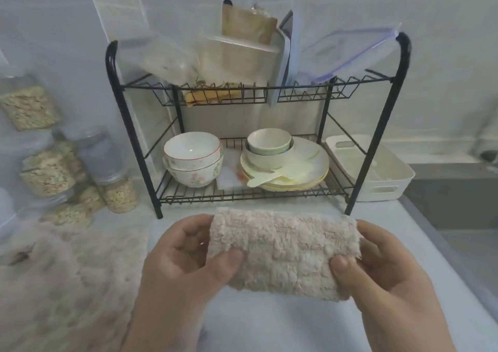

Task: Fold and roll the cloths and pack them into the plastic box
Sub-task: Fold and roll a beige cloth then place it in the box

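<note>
The fluffy pale pink-beige cloth (283,252) sits low in the middle of the frame, gathered into a thick, short bundle and held between both hands just above the white countertop (269,324). Whether it is rolled or only folded over I cannot tell from here.

The left hand (186,254) grips the bundle's left end: its thumb (229,257) presses into the front of the pile and its fingers curl round behind. The right hand (377,265) has the right end the same way, thumb (342,264) on the front and fingers wrapped behind.

In the lower left of the frame a loose heap of the same fluffy pale cloths (67,284) lies spread on the counter, just beside the left wrist.

The white plastic box with cut-out handles (404,184) stands at the right of the frame, well apart from the hands, behind the right leg of the black two-tier wire dish rack (402,58). I see no cloth inside it.

The rack fills the centre. Its lower shelf carries stacked white floral bowls (192,160) and a stack of cream plates (310,163) topped with small bowls. Its upper shelf holds clear plastic containers (237,55) and a clear lid with a blue rim (347,52).

At the left edge stand clear jars of pale flakes (45,174).
</note>
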### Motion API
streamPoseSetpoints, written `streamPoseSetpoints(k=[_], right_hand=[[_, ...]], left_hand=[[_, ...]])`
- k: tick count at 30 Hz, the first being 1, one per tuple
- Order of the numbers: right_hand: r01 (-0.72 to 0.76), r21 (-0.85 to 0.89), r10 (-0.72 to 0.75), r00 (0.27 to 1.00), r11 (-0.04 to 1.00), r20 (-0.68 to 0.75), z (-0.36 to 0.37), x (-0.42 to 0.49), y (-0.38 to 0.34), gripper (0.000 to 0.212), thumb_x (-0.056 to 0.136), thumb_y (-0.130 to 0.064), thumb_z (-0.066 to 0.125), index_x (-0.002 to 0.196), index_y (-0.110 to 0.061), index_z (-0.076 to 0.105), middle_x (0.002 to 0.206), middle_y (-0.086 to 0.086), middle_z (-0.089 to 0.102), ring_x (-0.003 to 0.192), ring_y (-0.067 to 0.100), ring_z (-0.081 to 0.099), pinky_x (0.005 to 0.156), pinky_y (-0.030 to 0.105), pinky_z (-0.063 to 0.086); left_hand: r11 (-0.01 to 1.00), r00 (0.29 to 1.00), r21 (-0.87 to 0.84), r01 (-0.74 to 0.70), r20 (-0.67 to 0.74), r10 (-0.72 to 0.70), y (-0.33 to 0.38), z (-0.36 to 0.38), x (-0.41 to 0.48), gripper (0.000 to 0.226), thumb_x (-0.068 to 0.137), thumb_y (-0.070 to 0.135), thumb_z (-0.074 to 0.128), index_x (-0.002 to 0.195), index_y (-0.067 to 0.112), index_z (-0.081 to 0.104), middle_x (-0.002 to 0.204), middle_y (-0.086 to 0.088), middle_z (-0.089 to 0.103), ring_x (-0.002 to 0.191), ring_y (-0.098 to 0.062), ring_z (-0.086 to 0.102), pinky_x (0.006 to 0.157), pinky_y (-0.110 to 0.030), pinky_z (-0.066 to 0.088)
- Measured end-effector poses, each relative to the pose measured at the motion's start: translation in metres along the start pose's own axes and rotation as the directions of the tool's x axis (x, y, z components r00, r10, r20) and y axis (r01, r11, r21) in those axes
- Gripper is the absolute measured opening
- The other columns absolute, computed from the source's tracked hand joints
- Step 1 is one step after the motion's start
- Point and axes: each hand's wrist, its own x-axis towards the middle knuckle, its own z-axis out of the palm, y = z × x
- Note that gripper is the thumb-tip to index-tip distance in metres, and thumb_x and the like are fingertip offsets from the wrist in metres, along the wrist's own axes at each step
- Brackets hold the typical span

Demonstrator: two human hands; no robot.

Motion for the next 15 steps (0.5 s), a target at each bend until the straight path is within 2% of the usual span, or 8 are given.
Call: streamPoseSetpoints(k=[2, 4, 5, 7, 12, 15], right_hand=[[-0.036, -0.046, 0.036, 0.999, 0.998, -0.006, 0.005, 0.015, -0.020, 0.066, 0.036, -0.058, 0.089, 0.093, -0.030, 0.073, 0.088, 0.011, 0.072, 0.067, 0.019, 0.067, 0.053, 0.023, 0.053], [-0.084, -0.016, 0.084, 0.996, 0.996, 0.003, 0.007, 0.031, -0.044, 0.032, 0.062, -0.026, 0.084, 0.092, -0.027, 0.072, 0.088, 0.009, 0.073, 0.069, 0.016, 0.069, 0.055, 0.022, 0.053], [-0.108, -0.024, 0.108, 0.994, 0.994, 0.009, 0.008, 0.039, -0.056, 0.027, 0.072, -0.007, 0.075, 0.093, -0.024, 0.071, 0.087, 0.008, 0.073, 0.070, 0.015, 0.069, 0.056, 0.021, 0.053], [-0.134, -0.061, 0.134, 0.991, 0.989, -0.005, 0.013, 0.053, -0.083, 0.034, 0.080, 0.008, 0.063, 0.096, -0.022, 0.067, 0.087, 0.005, 0.073, 0.071, 0.012, 0.069, 0.057, 0.020, 0.054], [-0.145, -0.153, 0.142, 0.989, 0.978, -0.033, 0.023, 0.072, -0.155, 0.034, 0.082, 0.000, 0.070, 0.107, -0.023, 0.065, 0.097, 0.005, 0.072, 0.082, 0.022, 0.068, 0.067, 0.030, 0.057], [-0.117, -0.175, 0.113, 0.993, 0.978, -0.035, 0.026, 0.074, -0.194, 0.036, 0.073, -0.014, 0.071, 0.107, -0.024, 0.065, 0.099, 0.006, 0.072, 0.084, 0.023, 0.068, 0.065, 0.028, 0.053]], left_hand=[[0.999, 0.999, -0.013, 0.035, -0.013, -0.035, 0.016, 0.011, 0.016, 0.048, 0.034, 0.021, 0.083, 0.081, 0.025, 0.075, 0.084, -0.009, 0.074, 0.076, -0.023, 0.071, 0.060, -0.028, 0.056], [0.998, 0.998, -0.018, 0.056, -0.015, -0.057, 0.038, 0.025, 0.031, 0.042, 0.040, 0.021, 0.079, 0.082, 0.026, 0.075, 0.084, -0.006, 0.074, 0.076, -0.020, 0.070, 0.060, -0.027, 0.056], [0.998, 0.998, -0.021, 0.065, -0.011, -0.065, 0.049, 0.031, 0.038, 0.041, 0.042, 0.021, 0.078, 0.082, 0.025, 0.075, 0.084, -0.006, 0.074, 0.077, -0.019, 0.070, 0.060, -0.026, 0.056], [0.996, 0.996, -0.031, 0.085, 0.001, -0.085, 0.073, 0.045, 0.050, 0.040, 0.044, 0.021, 0.078, 0.084, 0.023, 0.074, 0.086, -0.006, 0.073, 0.079, -0.018, 0.069, 0.061, -0.025, 0.055], [0.991, 0.991, -0.037, 0.126, 0.041, -0.125, 0.132, 0.076, 0.068, 0.052, 0.048, 0.016, 0.080, 0.098, 0.014, 0.066, 0.092, -0.005, 0.073, 0.080, -0.016, 0.069, 0.062, -0.021, 0.054], [0.994, 0.989, -0.038, 0.100, 0.115, -0.095, 0.163, 0.091, 0.075, 0.048, 0.050, 0.020, 0.079, 0.097, 0.016, 0.066, 0.097, -0.006, 0.073, 0.088, -0.019, 0.070, 0.068, -0.025, 0.056]])
